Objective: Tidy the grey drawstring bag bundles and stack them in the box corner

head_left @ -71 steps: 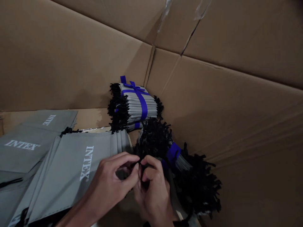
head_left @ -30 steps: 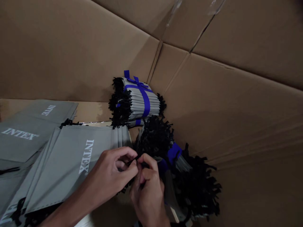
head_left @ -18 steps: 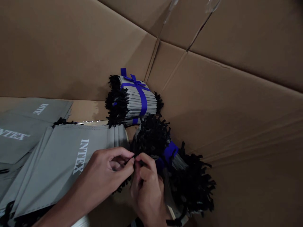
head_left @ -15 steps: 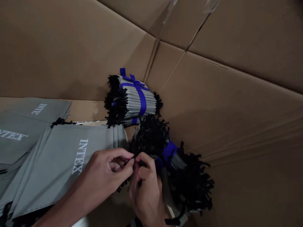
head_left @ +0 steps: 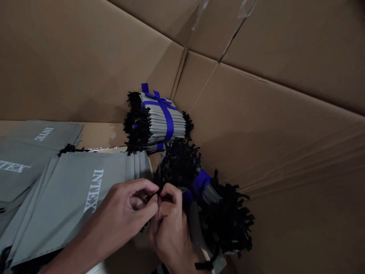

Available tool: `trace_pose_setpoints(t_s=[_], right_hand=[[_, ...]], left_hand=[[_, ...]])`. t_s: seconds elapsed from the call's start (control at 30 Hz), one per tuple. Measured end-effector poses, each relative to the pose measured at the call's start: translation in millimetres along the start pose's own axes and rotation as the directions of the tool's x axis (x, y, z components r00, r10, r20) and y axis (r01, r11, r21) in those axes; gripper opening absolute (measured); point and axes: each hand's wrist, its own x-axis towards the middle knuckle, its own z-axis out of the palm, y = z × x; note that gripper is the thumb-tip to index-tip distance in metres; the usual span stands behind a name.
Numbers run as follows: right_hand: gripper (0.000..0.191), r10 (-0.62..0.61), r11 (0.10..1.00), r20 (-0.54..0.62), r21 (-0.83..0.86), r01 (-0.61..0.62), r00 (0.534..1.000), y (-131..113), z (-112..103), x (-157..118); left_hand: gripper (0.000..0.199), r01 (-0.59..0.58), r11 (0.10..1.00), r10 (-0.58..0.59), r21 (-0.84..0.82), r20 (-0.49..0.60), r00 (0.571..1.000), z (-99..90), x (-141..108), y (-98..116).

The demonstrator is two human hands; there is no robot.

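Observation:
My left hand (head_left: pixel 128 209) reaches in from the lower left, thumb and forefinger pinched together. My right hand (head_left: pixel 172 224) meets it fingertip to fingertip, its fingers curled. Between the fingertips is a small bit of black cord (head_left: pixel 151 196), mostly hidden by the fingers. To the left lies a stack of grey fabric pouches (head_left: pixel 72 198) printed INTEX, with black cord ends at its edges. Close behind my right hand is a bundle of grey pouches with a blue ribbon (head_left: pixel 201 182) and thick tufts of black cord ends (head_left: pixel 226 219).
A bundle tied with a blue ribbon bow (head_left: pixel 167 118) stands in the corner of a large cardboard box (head_left: pixel 270 133). More grey pouches (head_left: pixel 17 152) lie at the far left. Cardboard walls rise behind and to the right.
The whole view has shifted slightly, so things sit a little further left. Both hands stay pinched together, with my right hand turned slightly.

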Motion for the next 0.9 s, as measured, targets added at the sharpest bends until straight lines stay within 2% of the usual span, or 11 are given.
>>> trace_pose_setpoints(t_s=[0.27,0.5,0.9], right_hand=[[0.032,0.009,1.0,-0.012,0.022,-0.009,1.0,-3.6,-0.6,7.5],[0.03,-0.005,0.999,-0.037,0.033,0.007,0.999,-4.9,-0.5,7.3],[0.028,0.001,1.0,-0.04,0.007,-0.001,0.999,0.0,0.1,4.5]], left_hand=[[0.019,-0.005,1.0,0.006,0.022,-0.02,1.0,1.0,-0.7,1.0],[0.014,-0.047,0.998,0.046,-0.043,-0.032,0.998,3.0,-0.1,3.8],[0.014,-0.082,0.995,0.077,-0.056,-0.077,0.994,8.9,-1.2,-1.6]])
